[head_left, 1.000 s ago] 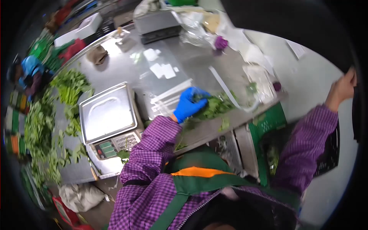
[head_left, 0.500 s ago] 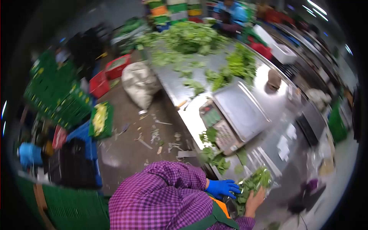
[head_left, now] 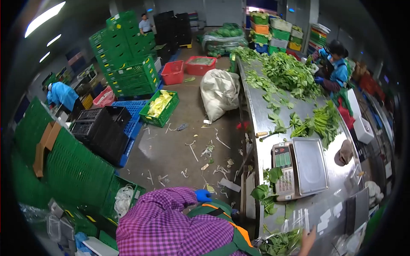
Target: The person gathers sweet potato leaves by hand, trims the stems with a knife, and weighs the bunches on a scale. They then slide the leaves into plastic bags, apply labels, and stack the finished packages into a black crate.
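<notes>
My right hand (head_left: pixel 308 237) is on the bunch of greens (head_left: pixel 279 245) at the near end of the steel table (head_left: pixel 258 119), can't tell if it's actually gripping. Gloved left hand (head_left: pixel 203 196) hangs off the table edge, grip hidden too. Green crate (head_left: pixel 170 112) holds yellow stuff, with open floor beside it.

Worktop (head_left: pixel 259 123): long steel surface, runs along the right side of the room.
Scale (head_left: pixel 299 170): stands on the worktop, steel platter bare, keypad toward the aisle.
Leafy greens (head_left: pixel 290 74): big loose pile at the far end of the worktop.
Green stems (head_left: pixel 324 121): bundle lying just behind the scale.
Co-worker (head_left: pixel 335 64): stands at the far pile, blue sleeves.
White sack (head_left: pixel 220 91): full, leans against the worktop's side.
Floor (head_left: pixel 171 149): scattered with pale scraps.
Green crates (head_left: pixel 128 59): high stack on the left.
Red crates (head_left: pixel 198 65): two, beyond the sack.
Black crates (head_left: pixel 100 128): stacked near the blue one.
</notes>
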`<state>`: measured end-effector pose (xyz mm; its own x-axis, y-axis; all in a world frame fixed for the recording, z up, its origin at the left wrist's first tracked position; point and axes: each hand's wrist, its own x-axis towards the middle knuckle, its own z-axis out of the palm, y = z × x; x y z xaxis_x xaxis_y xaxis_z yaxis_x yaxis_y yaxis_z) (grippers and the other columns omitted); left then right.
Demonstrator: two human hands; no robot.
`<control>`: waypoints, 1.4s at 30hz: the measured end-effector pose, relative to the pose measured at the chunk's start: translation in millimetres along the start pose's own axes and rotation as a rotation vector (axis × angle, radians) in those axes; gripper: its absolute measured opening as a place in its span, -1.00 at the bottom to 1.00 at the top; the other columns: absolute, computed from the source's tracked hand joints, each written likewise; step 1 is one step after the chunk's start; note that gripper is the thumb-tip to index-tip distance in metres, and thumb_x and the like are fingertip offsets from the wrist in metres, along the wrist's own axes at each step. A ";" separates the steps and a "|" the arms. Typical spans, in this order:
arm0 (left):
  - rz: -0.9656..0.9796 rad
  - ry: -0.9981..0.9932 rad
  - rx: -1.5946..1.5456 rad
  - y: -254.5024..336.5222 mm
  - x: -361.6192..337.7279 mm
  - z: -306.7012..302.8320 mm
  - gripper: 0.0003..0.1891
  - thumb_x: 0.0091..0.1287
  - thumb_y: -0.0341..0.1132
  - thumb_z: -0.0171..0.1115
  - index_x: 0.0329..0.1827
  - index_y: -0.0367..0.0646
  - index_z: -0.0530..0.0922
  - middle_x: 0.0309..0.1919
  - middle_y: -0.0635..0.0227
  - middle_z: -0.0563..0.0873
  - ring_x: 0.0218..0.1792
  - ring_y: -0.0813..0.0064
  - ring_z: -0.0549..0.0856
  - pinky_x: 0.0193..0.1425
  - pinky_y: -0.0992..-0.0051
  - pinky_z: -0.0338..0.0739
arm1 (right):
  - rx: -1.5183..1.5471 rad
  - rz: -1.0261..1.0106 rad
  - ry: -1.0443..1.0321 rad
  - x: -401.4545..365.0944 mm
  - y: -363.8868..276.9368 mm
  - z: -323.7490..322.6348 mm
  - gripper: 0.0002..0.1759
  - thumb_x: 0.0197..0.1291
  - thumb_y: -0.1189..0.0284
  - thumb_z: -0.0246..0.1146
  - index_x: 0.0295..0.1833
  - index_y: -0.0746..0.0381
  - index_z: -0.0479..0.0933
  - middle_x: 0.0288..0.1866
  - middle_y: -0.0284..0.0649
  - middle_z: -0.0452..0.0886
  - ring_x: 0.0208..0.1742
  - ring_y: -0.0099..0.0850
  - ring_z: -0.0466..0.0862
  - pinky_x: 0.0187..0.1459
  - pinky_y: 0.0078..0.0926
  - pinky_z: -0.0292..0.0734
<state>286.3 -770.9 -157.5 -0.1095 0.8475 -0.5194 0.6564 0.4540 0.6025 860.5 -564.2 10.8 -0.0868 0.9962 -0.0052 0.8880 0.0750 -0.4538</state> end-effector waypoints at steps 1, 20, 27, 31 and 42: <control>-0.088 0.017 -0.039 -25.1 -8.0 -2.2 -0.43 0.12 0.10 0.25 0.04 -0.16 0.61 -0.03 0.09 0.67 0.01 0.18 0.65 0.15 0.30 0.49 | 0.083 -0.048 0.026 25.7 -10.5 -13.9 -0.34 0.13 0.44 0.23 0.35 0.35 0.25 -0.11 0.08 0.56 -0.15 -0.17 0.59 -0.09 -0.33 0.51; -0.580 0.401 -0.362 -135.0 -64.2 55.7 -0.57 0.13 0.07 0.30 -0.14 -0.08 0.71 -0.38 0.31 0.75 -0.38 0.42 0.68 -0.16 0.40 0.57 | -0.224 -0.045 0.499 344.1 -96.8 -209.9 -0.24 0.15 0.37 0.24 0.38 0.48 0.09 0.28 0.24 0.35 0.28 0.03 0.41 0.26 -0.29 0.30; -0.584 0.179 -0.315 -125.9 -49.8 41.1 -0.46 0.19 0.14 0.17 0.09 -0.03 0.62 0.11 0.30 0.63 0.14 0.29 0.59 0.29 0.37 0.39 | -0.240 -0.138 0.476 334.9 -136.3 -211.8 -0.23 0.16 0.33 0.22 0.38 0.48 0.09 0.31 0.27 0.31 0.33 0.04 0.35 0.29 -0.28 0.27; -0.572 0.291 -0.402 -127.2 -44.3 43.8 -0.44 0.17 0.16 0.20 0.09 -0.05 0.61 0.08 0.28 0.64 0.09 0.27 0.62 0.25 0.36 0.43 | -0.241 -0.163 0.501 355.9 -109.3 -206.3 -0.22 0.15 0.32 0.22 0.39 0.44 0.10 0.29 0.24 0.34 0.29 0.04 0.39 0.26 -0.26 0.29; -0.583 0.356 -0.485 -118.6 -30.3 44.6 -0.49 0.15 0.05 0.28 0.05 -0.10 0.63 -0.05 0.26 0.70 -0.05 0.37 0.66 0.11 0.41 0.50 | -0.191 -0.133 0.426 368.0 -92.6 -186.0 -0.23 0.11 0.34 0.26 0.40 0.36 0.13 0.22 0.18 0.43 0.21 0.01 0.48 0.17 -0.25 0.38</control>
<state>245.1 -862.6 -240.2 -0.6148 0.4393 -0.6551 0.0366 0.8455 0.5327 830.4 -196.3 216.6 -0.0479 0.9040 0.4249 0.9522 0.1698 -0.2539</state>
